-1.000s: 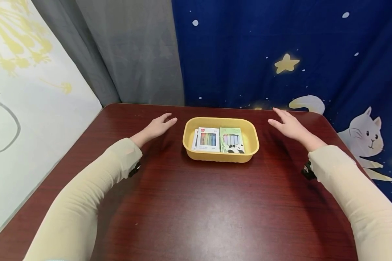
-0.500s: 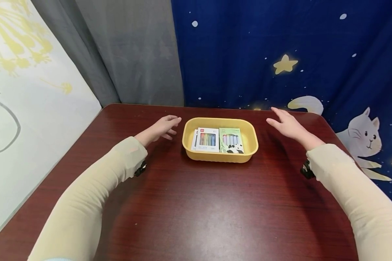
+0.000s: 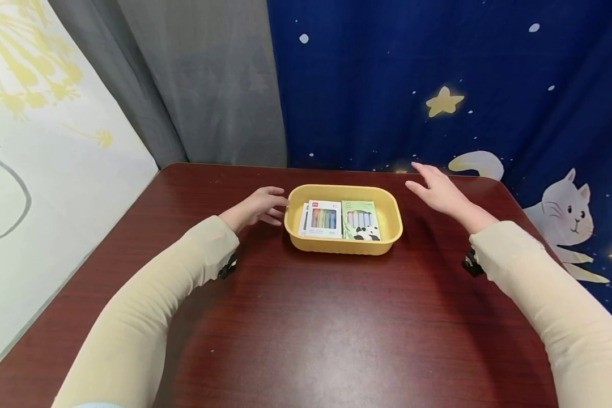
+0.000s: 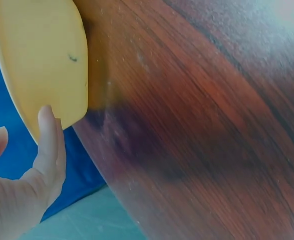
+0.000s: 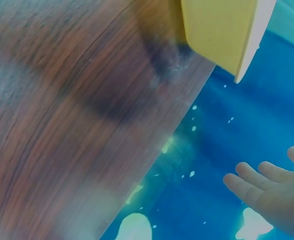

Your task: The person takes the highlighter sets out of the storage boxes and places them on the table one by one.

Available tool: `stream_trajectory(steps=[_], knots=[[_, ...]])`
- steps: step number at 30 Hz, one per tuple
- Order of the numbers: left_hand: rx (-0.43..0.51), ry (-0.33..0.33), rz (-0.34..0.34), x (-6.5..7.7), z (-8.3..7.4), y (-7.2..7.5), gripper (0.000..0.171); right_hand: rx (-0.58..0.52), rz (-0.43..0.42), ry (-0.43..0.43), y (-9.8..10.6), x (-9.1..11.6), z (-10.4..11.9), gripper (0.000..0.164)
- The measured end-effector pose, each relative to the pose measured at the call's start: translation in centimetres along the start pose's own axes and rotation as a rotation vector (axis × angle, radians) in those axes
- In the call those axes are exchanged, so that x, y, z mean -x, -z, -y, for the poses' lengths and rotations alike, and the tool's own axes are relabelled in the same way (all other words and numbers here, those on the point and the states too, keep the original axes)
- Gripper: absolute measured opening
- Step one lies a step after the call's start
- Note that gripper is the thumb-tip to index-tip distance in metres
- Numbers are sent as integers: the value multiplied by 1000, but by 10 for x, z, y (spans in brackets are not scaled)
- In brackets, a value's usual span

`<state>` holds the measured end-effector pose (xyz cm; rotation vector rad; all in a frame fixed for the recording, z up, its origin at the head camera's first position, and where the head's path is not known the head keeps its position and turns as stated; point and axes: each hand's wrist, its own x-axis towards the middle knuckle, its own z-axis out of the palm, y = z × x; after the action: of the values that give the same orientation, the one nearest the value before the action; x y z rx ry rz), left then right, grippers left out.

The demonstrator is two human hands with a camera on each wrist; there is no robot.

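A yellow plastic basket (image 3: 344, 246) stands toward the far side of the table. Inside lie a white box of coloured pens (image 3: 324, 220), a second white box partly hidden beneath it, and a green box (image 3: 361, 220) with a panda picture. My left hand (image 3: 259, 208) is at the basket's left end, fingers loosely extended and holding nothing; whether the fingertips touch the rim, I cannot tell. In the left wrist view the fingers (image 4: 47, 142) overlap the basket's wall (image 4: 51, 60). Apart from the basket's right side, my right hand (image 3: 441, 190) hovers with spread fingers, nothing in it.
The dark red wooden table (image 3: 306, 328) reaches back to a blue curtain (image 3: 357, 85) with stars and a cat print. A grey curtain (image 3: 219, 85) hangs beside it, and a white printed panel (image 3: 41, 187) borders the table's left side.
My left hand has moved right, up to the basket's left end. My right hand has shifted slightly left toward the basket. The basket and boxes stay in place.
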<state>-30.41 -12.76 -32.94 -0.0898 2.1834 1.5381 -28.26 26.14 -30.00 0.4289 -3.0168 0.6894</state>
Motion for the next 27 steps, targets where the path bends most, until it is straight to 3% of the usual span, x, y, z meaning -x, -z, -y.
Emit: stream_trajectory(steps=[13,27], knots=[[-66,71,-24,-2,-4,-12,56,-52,-17,50,-5,-8,26,63],[-34,84,-40,-7,-4,-9,54,-196,9,50,-27,-19,52,57]])
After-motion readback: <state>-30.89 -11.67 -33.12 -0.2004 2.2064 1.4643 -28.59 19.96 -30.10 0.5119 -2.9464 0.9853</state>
